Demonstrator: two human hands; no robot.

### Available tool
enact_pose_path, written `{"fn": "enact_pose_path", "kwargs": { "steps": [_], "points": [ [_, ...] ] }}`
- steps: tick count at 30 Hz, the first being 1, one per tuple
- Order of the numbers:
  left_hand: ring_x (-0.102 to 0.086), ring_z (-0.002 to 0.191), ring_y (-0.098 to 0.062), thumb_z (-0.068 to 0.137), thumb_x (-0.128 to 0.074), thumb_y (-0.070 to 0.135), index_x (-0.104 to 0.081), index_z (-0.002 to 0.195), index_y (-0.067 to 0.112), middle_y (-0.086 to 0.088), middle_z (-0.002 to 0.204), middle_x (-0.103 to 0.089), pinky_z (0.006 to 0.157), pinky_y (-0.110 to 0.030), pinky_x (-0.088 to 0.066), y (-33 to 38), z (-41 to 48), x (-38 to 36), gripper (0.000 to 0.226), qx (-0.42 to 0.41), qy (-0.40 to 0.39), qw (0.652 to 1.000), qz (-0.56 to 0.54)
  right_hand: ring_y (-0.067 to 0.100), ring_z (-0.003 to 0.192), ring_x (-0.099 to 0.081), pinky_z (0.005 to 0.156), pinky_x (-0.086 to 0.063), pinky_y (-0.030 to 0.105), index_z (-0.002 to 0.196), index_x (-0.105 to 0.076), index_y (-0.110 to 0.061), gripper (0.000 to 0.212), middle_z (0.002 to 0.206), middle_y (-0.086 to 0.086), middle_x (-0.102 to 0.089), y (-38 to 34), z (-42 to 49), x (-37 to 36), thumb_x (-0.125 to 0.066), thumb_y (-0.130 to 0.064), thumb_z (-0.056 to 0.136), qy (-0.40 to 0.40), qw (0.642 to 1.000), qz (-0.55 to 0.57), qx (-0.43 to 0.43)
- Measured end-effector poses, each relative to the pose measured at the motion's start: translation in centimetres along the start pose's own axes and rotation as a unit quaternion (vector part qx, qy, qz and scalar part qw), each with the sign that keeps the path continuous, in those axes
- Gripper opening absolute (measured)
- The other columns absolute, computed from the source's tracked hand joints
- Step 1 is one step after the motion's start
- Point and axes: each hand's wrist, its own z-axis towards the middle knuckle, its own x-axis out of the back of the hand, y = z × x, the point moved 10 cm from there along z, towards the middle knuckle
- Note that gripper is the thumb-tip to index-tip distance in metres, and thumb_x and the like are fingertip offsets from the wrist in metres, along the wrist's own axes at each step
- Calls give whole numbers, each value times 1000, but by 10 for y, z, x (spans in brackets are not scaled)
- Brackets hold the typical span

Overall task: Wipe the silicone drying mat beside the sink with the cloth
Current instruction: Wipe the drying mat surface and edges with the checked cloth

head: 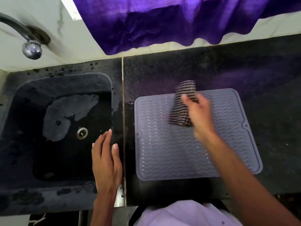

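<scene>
**Wiping under way at the far part of the mat**

The grey-lilac square silicone drying mat with wavy ribs [171,154] lies flat on the dark speckled stone counter [219,69], just to the right of the dark sunken sink [65,77]; the right hand [197,111] holds the black-and-white striped cloth [180,111], its fingers curled round it, though blur hides the exact grip; the cloth is over the far middle of the mat, and its top end reaches past the far edge; the left hand [106,162] rests on the strip between sink and mat, fingers straight and close together, holding nothing. I judge that the wiping is in progress; small bright glints, perhaps drops, show on the near half, so this part and the sides seem left to do.
</scene>
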Motion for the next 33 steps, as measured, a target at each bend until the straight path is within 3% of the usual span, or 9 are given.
{"fn": "enact_pose_path", "kwargs": {
  "steps": [1, 3, 6, 12, 19, 22, 26, 29, 33],
  "points": [
    [-45, 135, -24, 105, -36, 28, -49, 145, 7, -10, 144, -51, 112, -60, -36, -2, 0, 0, 48, 3, 0, 1000, 0, 22, 93, -68, 75, -58, 37, 117, -62, -17, 23, 108, 7, -68, -11, 10, 24, -56, -23, 96, 32, 993, -102, 44],
    [-45, 134, -24, 105, -37, 29, -50, 145, 7, -10, 143, -52, 111, -60, -37, -5, 1, -3, 48, 5, -3, 1000, 2, 18, 94, -58, 81, -49, 34, 121, -60, -17, 27, 111, 7, -62, -21, 29, 58, -55, -26, 96, 107, 929, -334, 117],
    [-46, 133, -26, 105, -36, 29, -50, 144, 6, -10, 143, -52, 109, -61, -38, -5, 0, -7, 48, -1, -12, 1000, 6, 27, 100, -53, 86, -41, 35, 125, -57, -8, 35, 116, 16, -58, 4, 43, 60, -53, -21, 93, 142, 863, -464, 142],
    [-46, 134, -25, 105, -36, 29, -51, 144, 5, -10, 144, -52, 109, -62, -38, -3, 1, -4, 48, -6, -12, 1000, 6, 30, 105, -54, 91, -34, 35, 133, -50, -5, 43, 124, 16, -50, 31, 9, -21, -54, -14, 92, 155, 885, -422, 119],
    [-44, 137, -24, 105, -33, 35, -50, 145, 8, -8, 146, -51, 112, -60, -37, -6, 1, 4, 51, 22, -3, 1000, -1, 27, 107, -55, 99, -43, 40, 123, -60, -15, 33, 117, 11, -56, 65, -16, -166, -55, -25, 92, -89, 944, -305, 90],
    [-45, 137, -24, 105, -33, 36, -51, 145, 10, -7, 146, -50, 112, -61, -37, -7, 1, 9, 51, 29, 4, 1000, -11, 22, 90, -65, 88, -52, 46, 99, -67, -14, 19, 98, 8, -70, 56, -19, -166, -59, -29, 89, -116, 983, -138, 19],
    [-44, 136, -23, 105, -34, 36, -51, 145, 10, -6, 145, -50, 112, -59, -37, -10, 3, 5, 51, 33, -3, 999, -8, 21, 95, -69, 80, -59, 41, 101, -66, -22, 10, 103, 2, -71, 14, -18, -116, -58, -21, 96, -112, 993, 22, -9],
    [-44, 136, -21, 105, -34, 36, -51, 145, 9, -6, 146, -50, 112, -57, -37, -10, 4, -4, 51, 30, -19, 999, -9, 18, 87, -65, 73, -58, 34, 110, -63, -21, 16, 104, 5, -67, -24, -2, -54, -57, -22, 96, -20, 994, -72, 79],
    [-44, 136, -16, 104, -36, 35, -52, 145, 12, -3, 146, -49, 112, -56, -38, -7, 3, -14, 49, 24, -32, 999, -11, 8, 95, -45, 74, -31, 15, 128, -57, -15, 32, 115, 2, -53, -12, 17, 0, -54, -23, 97, 72, 929, -338, 129]
  ]
}}
